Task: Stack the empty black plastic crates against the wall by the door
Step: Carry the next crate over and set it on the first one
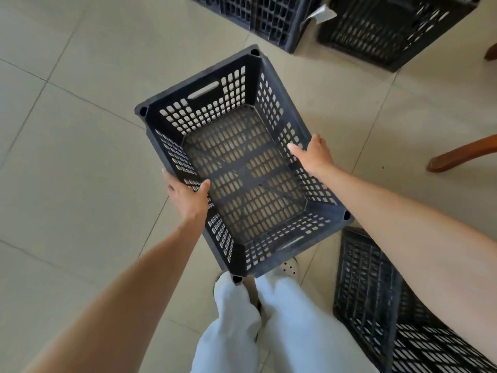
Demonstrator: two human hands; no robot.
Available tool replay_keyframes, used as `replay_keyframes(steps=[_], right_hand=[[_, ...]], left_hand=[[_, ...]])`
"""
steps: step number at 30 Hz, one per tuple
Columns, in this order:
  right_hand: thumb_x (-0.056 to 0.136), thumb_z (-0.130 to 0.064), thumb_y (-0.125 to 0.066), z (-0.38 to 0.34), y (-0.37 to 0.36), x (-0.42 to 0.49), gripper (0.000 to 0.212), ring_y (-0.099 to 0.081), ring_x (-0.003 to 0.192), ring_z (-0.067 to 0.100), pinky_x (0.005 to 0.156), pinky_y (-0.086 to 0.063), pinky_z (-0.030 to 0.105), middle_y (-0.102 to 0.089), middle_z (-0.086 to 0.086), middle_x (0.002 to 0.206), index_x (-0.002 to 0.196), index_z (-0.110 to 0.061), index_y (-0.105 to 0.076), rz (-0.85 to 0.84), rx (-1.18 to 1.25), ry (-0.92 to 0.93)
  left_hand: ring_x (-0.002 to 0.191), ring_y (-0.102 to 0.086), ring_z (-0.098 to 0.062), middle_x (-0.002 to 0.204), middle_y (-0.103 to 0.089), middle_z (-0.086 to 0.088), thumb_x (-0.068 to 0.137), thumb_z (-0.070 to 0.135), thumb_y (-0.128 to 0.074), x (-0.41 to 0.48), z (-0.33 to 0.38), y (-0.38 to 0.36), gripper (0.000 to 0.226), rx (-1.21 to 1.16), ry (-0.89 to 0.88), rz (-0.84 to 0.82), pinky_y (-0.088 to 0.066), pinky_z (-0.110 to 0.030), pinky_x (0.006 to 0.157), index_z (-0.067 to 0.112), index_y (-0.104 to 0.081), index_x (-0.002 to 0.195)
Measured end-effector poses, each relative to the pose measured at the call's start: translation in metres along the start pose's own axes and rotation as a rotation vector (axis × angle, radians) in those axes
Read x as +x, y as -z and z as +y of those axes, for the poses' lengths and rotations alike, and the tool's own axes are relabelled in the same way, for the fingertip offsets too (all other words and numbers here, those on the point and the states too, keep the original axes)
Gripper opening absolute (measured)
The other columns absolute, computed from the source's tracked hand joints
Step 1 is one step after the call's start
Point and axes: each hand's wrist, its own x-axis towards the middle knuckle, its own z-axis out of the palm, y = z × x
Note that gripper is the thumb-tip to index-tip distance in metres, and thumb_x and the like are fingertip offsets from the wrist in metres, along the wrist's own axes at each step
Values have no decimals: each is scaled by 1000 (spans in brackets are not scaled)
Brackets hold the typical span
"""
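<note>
An empty black perforated plastic crate (239, 162) hangs above the tiled floor in front of my legs, its open side up. My left hand (188, 196) grips the crate's left long rim, thumb curled inside. On the right long rim my right hand (314, 153) holds the edge, thumb inside and fingers hidden over the outside. Two more black crates lie on the floor at the top, one upside down (269, 17) and one beside it (390, 30). Another black crate (376, 297) lies at the lower right, partly behind my right arm.
Beige floor tiles (67, 170) spread out to the left. Two wooden furniture legs (462, 154) reach in from the right edge. A scrap of white paper (322, 13) sticks out between the two far crates. My feet in white shoes (289, 267) stand under the held crate.
</note>
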Motion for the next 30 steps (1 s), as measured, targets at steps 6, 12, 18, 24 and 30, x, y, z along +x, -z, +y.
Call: replay_keyframes(steps=[6,12,18,24,30], right_hand=[[78,-60,-66,-7,14,-5,76,-57,116,31,97,-49,42,-54,10,133,132,-9,-53,-34,150,-142],[74,-63,-67,-28,40,-49,77,-60,110,29,93,-52,42,-58,9,128,129,-10,-57,-59,107,-155],[82,-54,-67,-85,80,-109,68,-61,112,31,91,-52,40,-60,11,128,129,-7,-56,-78,39,-105],[83,-53,-64,-157,125,-180,64,-62,110,32,93,-53,42,-62,12,126,128,-9,-60,-132,-77,18],[88,-44,-64,-231,159,-263,59,-57,119,33,97,-49,41,-58,14,132,132,-6,-55,-168,-169,157]], left_hand=[[138,-38,-30,149,-38,-11,71,40,-81,3,17,16,99,-122,188,57,-32,-48,114,12,-27,149],[106,-62,-23,122,-60,-3,60,48,-83,-16,30,67,77,-131,190,38,-52,-46,96,20,-54,126],[98,-64,-22,116,-61,-5,68,35,-84,-49,58,145,57,-72,129,41,-56,-43,88,17,-55,114],[110,-57,-27,120,-57,-11,72,29,-83,-96,83,244,63,67,60,70,-48,-47,100,9,-50,123],[112,-55,-28,124,-53,-13,77,26,-80,-161,101,334,67,30,39,212,-47,-47,101,6,-46,130]])
